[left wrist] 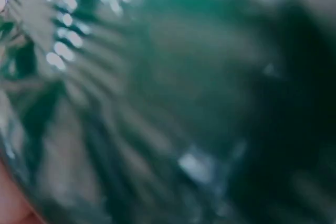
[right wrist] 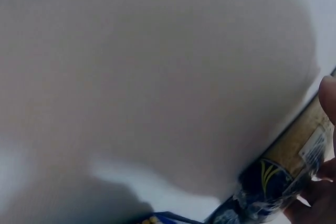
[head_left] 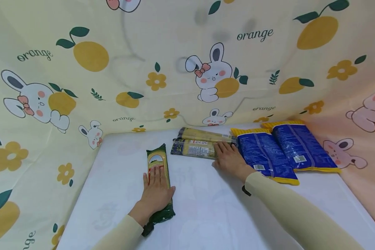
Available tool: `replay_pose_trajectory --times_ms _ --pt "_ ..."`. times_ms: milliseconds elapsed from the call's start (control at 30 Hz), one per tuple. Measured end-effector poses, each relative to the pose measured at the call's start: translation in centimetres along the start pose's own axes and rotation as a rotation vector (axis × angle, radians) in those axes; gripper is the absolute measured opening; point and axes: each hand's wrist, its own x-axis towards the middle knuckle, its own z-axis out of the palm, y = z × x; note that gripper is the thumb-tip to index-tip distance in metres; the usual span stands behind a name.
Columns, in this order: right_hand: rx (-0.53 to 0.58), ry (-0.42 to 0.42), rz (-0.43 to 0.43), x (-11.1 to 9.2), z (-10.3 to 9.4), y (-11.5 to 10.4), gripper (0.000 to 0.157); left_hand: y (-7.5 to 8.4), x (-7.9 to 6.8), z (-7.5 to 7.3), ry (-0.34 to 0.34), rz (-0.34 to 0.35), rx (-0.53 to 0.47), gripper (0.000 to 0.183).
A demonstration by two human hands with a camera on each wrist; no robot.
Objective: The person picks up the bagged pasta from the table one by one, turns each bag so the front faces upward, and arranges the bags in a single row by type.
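In the head view, my left hand (head_left: 156, 194) lies flat with straight fingers on a long green and gold packet (head_left: 158, 160), which stretches away from me on the table. Blurred shiny green wrapper (left wrist: 199, 77) fills most of the left wrist view. My right hand (head_left: 229, 161) grips the right part of a slim clear pack of spaghetti (head_left: 197, 148), thumb on the near side and fingers across it. A dark end with a yellow mark shows on this spaghetti pack (right wrist: 294, 166) in the right wrist view. Right behind it lies a second spaghetti pack (head_left: 203, 134).
Two large blue bags with yellow ends, a nearer one (head_left: 265, 154) and a farther one (head_left: 303, 144), lie on the right, beside the right hand. The white table (head_left: 112, 184) ends at a printed cloth backdrop (head_left: 162, 104) behind and at both sides.
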Motion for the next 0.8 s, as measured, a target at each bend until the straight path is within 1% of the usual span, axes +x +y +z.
replay_pose_trajectory --times_ms 100,267,367,467,533,667,733,800 --pt "-0.016 -0.029 0.02 0.0 0.1 -0.2 0.083 -2.5 -0.3 -0.6 -0.013 -0.008 0.013 0.093" --pt "-0.009 -0.044 0.035 -0.2 0.1 -0.5 0.085 -6.5 -0.3 -2.0 -0.021 0.003 0.057 0.088" --pt "0.008 -0.053 0.034 -0.4 0.0 -0.7 0.086 -9.0 -0.4 -2.8 -0.021 -0.011 0.08 0.085" --pt "0.015 -0.063 0.04 -0.5 0.1 -1.0 0.087 -11.5 -0.5 -3.5 -0.015 -0.027 0.081 0.082" --pt "0.016 -0.064 0.04 -0.6 0.1 -1.2 0.087 -12.9 -0.6 -4.0 -0.016 -0.039 0.072 0.081" --pt "0.023 -0.065 0.051 -0.9 0.2 -1.6 0.086 -14.9 -0.5 -4.3 -0.02 -0.061 0.056 0.08" --pt "0.018 -0.048 0.055 -1.1 0.1 -1.9 0.085 -15.5 -0.4 -4.2 -0.024 -0.071 0.052 0.081" --pt "-0.002 -0.016 0.053 -1.5 0.1 -2.2 0.084 -15.7 -0.2 -3.9 -0.027 -0.068 0.043 0.083"
